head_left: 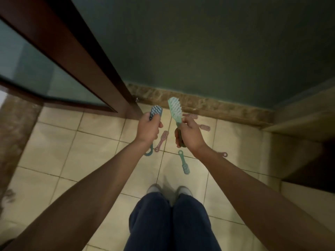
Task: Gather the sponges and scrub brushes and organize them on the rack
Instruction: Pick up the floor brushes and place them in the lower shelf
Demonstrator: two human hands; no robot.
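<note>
My left hand (147, 128) grips a blue scrub brush (155, 111) by its handle, bristle head up; the handle's ring end sticks out below my wrist. My right hand (189, 132) grips a light green scrub brush (174, 108) by its handle, head up and tilted left. On the tiled floor below lie several more brushes: a pink one (161, 140) between my hands, a green one (184, 164) nearer my feet, and pink ones (204, 127) close to the baseboard. No rack or sponge is in view.
A dark wooden door with a glass panel (59, 57) stands open at the left. A green wall (199, 42) with a brown stone baseboard (217, 107) closes the far side. A dark step or ledge (299, 127) sits at the right. My feet (169, 191) stand on the tiles.
</note>
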